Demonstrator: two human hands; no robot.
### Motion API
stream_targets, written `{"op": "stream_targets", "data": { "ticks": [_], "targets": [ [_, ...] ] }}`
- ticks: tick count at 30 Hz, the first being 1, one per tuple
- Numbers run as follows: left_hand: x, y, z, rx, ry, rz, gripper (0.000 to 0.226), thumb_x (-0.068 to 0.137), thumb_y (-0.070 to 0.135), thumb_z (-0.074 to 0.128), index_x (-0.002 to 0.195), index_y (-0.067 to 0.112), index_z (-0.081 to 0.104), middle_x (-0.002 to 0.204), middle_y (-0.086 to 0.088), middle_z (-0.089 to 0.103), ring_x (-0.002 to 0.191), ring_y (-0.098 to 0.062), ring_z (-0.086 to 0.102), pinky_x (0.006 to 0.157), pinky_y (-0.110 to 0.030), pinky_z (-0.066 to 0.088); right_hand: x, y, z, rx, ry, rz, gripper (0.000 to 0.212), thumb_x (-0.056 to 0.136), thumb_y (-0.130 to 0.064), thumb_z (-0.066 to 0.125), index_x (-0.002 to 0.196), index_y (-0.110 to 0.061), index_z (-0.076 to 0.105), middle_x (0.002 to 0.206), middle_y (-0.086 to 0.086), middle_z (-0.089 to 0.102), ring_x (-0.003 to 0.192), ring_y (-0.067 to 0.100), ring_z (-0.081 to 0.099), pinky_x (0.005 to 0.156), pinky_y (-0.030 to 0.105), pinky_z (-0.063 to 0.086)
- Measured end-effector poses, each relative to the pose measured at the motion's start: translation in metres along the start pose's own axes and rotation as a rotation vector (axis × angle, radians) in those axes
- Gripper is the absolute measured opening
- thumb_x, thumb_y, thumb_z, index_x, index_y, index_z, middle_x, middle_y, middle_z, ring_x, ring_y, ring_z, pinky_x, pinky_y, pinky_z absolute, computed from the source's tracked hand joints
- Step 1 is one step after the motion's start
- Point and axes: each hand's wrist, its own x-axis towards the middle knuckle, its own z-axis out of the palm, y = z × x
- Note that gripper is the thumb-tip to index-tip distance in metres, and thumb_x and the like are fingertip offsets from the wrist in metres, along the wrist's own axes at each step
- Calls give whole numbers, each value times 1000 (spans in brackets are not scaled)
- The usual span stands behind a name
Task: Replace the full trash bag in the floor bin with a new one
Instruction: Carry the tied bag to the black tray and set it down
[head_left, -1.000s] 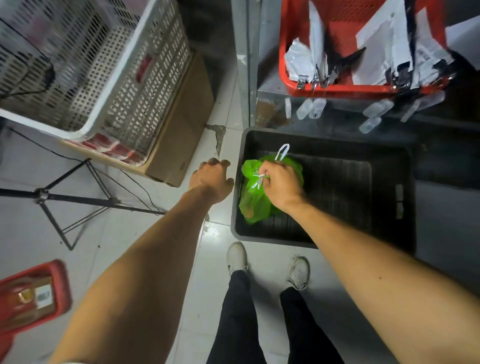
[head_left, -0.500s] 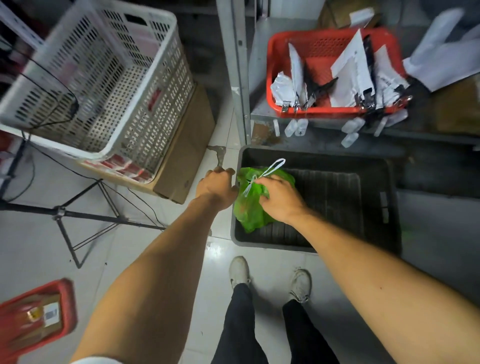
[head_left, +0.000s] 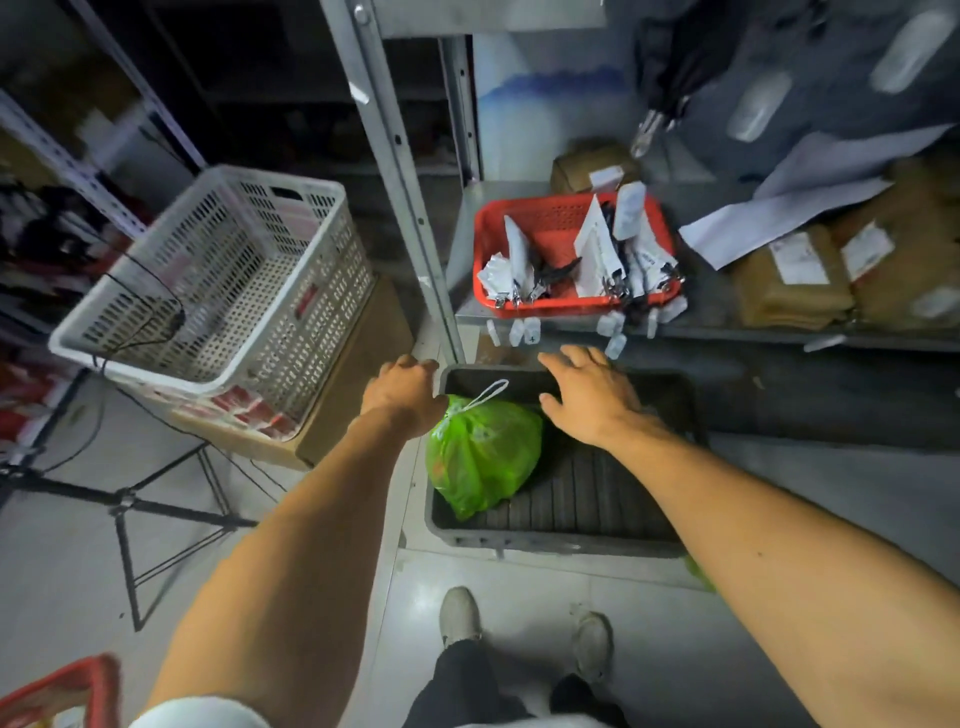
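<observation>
As we read the scene from left to right, taking the dark floor tray (head_left: 561, 538) as our landmark, we first meet the white perforated crate (head_left: 218, 280), which stands well to the tray's left on a cardboard box (head_left: 358, 374). Next comes the left hand (head_left: 402, 389), just outside the tray's far-left corner, its fingers loosely curled and holding nothing that we can see; whether it touches the rim we cannot tell. Immediately to its right lies the green trash bag (head_left: 483, 457), tied shut, in the left part of the tray against the left wall. Its long axis runs from the near-left of the tray up to the far side, and its white drawstring loop (head_left: 485, 392) points toward the tray's far rim, close beside the left hand. Further right, the right hand (head_left: 587, 397) hovers over the tray's far middle, fingers spread and empty. We judge the left hand nearer the loop, so that a lift would start there. Beyond the tray's far rim, a red basket (head_left: 566, 249) sits on the shelf (head_left: 727, 317).
</observation>
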Motion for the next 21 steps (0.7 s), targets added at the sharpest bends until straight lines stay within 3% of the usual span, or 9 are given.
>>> {"op": "stream_targets", "data": {
  "ticks": [4,8,15,21],
  "targets": [
    [-9,45,-18,-13,21,107,59,86,43,58,141,24,47,141,-12,49,131,-37,43,108,-47,40,-25,24,-24,-16,39,26,66,90,-43,53,149,-24,31,154,10,32,140,30,28,114,44,30],
    [-7,92,-30,14,53,275,55,83,42,60,135,27,51,139,-9,53,128,-36,48,105,-45,44,-54,46,-40,-29,90,84,64,91,-41,53,149,-23,32,154,9,32,141,30,28,117,41,24],
    [-15,168,-22,125,36,574,61,85,42,62,141,23,45,142,-15,49,132,-39,44,109,-47,40,-125,79,-49,1,155,386,63,92,-41,52,149,-24,32,155,8,30,142,31,26,116,43,26],
    [-29,225,12,147,-80,767,59,82,50,58,134,23,52,134,-14,55,126,-38,51,105,-51,43,-199,107,-31,-6,167,615,61,89,-41,54,145,-23,37,151,9,35,138,32,33,115,41,30]
  ]
}}
